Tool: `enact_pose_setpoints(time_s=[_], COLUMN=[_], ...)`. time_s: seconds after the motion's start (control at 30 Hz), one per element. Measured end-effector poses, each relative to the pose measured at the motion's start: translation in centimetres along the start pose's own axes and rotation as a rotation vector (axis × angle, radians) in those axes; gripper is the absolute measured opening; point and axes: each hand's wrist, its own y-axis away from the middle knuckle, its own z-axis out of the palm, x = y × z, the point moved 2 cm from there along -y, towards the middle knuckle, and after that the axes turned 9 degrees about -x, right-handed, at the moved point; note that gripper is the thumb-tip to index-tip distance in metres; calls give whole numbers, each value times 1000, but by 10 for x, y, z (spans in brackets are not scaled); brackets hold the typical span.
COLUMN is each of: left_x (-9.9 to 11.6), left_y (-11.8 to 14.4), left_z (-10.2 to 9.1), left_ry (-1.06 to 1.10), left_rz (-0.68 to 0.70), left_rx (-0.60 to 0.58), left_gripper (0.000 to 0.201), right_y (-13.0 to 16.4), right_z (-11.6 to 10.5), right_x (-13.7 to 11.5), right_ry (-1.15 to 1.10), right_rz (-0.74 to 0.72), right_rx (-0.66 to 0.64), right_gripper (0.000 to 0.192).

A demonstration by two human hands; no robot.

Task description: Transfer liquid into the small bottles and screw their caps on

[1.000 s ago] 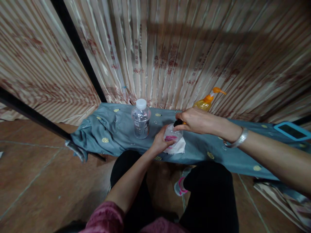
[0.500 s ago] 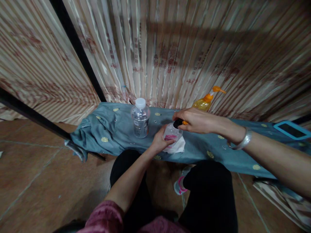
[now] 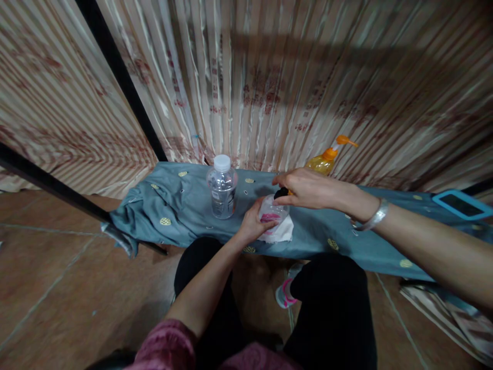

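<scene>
Apparently the left hand (image 3: 254,223) gripped the small clear bottle (image 3: 271,211) on the counter (image 3: 185,205) while the right hand (image 3: 304,187) pinched its black cap (image 3: 280,193), not yet off, so opening seemed only begun.

Dim, warm indoor light, seemingly from above and behind the camera. A broad dark shadow band is cast across the striped curtain (image 3: 292,77). Sheen is seen on the curtain folds. Strong wide-angle bending is noted at the edges; corners are smeared and soft. Centre detail is grainy.
</scene>
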Motion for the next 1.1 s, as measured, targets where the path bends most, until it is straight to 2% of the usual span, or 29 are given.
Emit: enact_pose_setpoints(time_s=[0.1, 0.17, 0.27, 0.4, 0.47, 0.57, 0.73, 0.83, 0.93, 1.1], left_x=[1, 1, 2, 1, 0, -1, -2, -2, -2, -2], left_y=[0, 0, 0, -1, -1, -1, -1, -1, -1, -1], left_z=[0, -1, -1, -1, -1, -1, -1, -1, -1, -1], left_ry=[-9, -25, -43, -29, -32, -32, -31, -30, -28, -27], left_rz=[9, 7, 9, 19, 20, 33, 27, 10, 3, 15], left_rx=[-10, -3, 8, -6, -5, 4, -8, -8, -3, 10], left_gripper=[74, 73, 74, 76, 74, 73, 76, 74, 73, 72], right_y=[0, 0, -1, -1, -1, 0, 1, 1, 0, 2], right_z=[0, 0, 0, 1, 2, 1, 0, 3, 7, 7], right_x=[0, 1, 1, 0, 0, 1, -1, -3, -7, -11], right_ry=[-67, -18, 19, -37, 2, 39, -48, 39, 108, 107], right_rz=[-58, -7, 38, -38, 5, 66, -45, 15, 57, 80], right_rx=[-7, -26, -20, -32, -36, -11, -7, 21, 45, 16], right_gripper=[35, 24, 32, 34, 27, 37, 35, 22, 28, 33])
